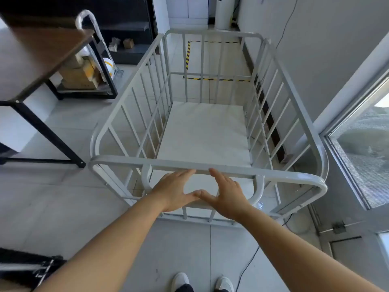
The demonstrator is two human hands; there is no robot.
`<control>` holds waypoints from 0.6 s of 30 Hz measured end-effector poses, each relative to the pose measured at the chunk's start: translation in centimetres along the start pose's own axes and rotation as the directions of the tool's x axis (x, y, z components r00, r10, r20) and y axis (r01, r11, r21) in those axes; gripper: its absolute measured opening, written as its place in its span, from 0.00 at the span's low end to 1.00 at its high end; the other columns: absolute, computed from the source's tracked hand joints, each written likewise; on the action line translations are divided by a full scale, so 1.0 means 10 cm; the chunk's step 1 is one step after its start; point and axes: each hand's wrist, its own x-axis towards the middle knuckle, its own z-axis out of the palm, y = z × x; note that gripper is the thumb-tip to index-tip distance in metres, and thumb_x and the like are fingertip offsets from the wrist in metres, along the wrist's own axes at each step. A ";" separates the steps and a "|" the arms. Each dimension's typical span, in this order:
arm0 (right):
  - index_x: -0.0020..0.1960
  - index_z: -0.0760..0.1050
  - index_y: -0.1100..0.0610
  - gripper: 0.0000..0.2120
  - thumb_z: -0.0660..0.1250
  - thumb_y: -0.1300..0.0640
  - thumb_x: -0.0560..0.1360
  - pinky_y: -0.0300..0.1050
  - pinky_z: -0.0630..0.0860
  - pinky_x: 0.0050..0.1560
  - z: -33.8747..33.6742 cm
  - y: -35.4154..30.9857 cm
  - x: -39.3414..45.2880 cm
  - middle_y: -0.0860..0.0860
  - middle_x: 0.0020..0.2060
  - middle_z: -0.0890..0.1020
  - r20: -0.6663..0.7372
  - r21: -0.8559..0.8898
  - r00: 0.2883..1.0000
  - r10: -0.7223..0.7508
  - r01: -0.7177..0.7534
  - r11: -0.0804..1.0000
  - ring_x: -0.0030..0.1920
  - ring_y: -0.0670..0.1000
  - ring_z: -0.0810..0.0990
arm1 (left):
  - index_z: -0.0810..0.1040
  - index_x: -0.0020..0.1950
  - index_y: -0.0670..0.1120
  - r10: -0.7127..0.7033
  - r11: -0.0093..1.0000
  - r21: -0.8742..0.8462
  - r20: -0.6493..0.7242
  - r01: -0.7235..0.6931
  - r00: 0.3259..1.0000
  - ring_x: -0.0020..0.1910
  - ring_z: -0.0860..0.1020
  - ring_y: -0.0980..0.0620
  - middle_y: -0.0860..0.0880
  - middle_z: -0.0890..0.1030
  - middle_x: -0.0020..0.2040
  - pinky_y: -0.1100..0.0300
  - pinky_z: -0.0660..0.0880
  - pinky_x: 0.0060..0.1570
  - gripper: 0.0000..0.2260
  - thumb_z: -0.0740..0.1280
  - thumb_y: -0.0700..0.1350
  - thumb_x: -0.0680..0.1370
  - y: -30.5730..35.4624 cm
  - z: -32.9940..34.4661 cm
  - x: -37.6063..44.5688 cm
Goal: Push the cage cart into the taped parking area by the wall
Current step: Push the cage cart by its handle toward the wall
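A grey metal cage cart (pixel 130 163) with barred sides and a bare white floor stands right in front of me. My left hand (pixel 174 189) and my right hand (pixel 227 191) lie side by side at the middle of its near top rail, fingers straight, fingertips on the rail, thumbs touching each other. Beyond the cart's far end, yellow-and-black tape (pixel 188 53) marks a rectangle on the tiled floor beside the grey wall (pixel 315 39) on the right. The cart's far end overlaps the tape's near line in this view.
A dark table (pixel 37 60) stands at left with cardboard boxes (pixel 81 74) on a low shelf under it. Dark shelving (pixel 126 28) fills the back left. A glass door frame (pixel 347 133) is at right, and a cable (pixel 250 260) runs across the floor near my shoes.
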 end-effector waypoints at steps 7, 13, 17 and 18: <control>0.76 0.54 0.50 0.43 0.63 0.31 0.70 0.46 0.57 0.71 0.17 0.18 -0.10 0.47 0.71 0.66 0.056 -0.193 0.997 -0.061 0.071 0.979 0.70 0.50 0.65 | 0.60 0.75 0.54 -0.084 0.962 0.264 0.021 0.075 0.996 0.72 0.60 0.51 0.54 0.64 0.74 0.56 0.53 0.71 0.37 0.63 0.69 0.71 -0.13 0.06 -0.19; 0.73 0.59 0.51 0.36 0.63 0.33 0.72 0.47 0.61 0.68 0.24 0.18 -0.08 0.48 0.67 0.71 0.017 -0.324 0.999 -0.036 0.040 0.945 0.67 0.52 0.69 | 0.75 0.58 0.52 -0.055 0.916 0.400 0.028 0.039 0.998 0.56 0.70 0.50 0.52 0.77 0.54 0.57 0.62 0.57 0.26 0.59 0.70 0.72 -0.17 0.05 -0.18; 0.59 0.70 0.51 0.28 0.57 0.30 0.72 0.45 0.64 0.59 0.27 0.14 -0.10 0.48 0.54 0.78 -0.019 -0.440 1.000 0.009 -0.016 0.898 0.56 0.52 0.75 | 0.75 0.50 0.50 -0.045 0.886 0.463 0.034 0.024 0.998 0.51 0.72 0.47 0.50 0.77 0.44 0.57 0.67 0.45 0.27 0.59 0.72 0.71 -0.26 0.03 -0.15; 0.54 0.71 0.51 0.28 0.56 0.28 0.72 0.46 0.65 0.57 0.28 0.13 -0.11 0.48 0.50 0.80 -0.030 -0.483 0.999 0.021 -0.033 0.875 0.53 0.52 0.76 | 0.75 0.50 0.49 -0.021 0.879 0.478 0.047 -0.004 0.999 0.50 0.73 0.47 0.49 0.79 0.45 0.56 0.67 0.43 0.27 0.58 0.72 0.71 -0.27 0.03 -0.14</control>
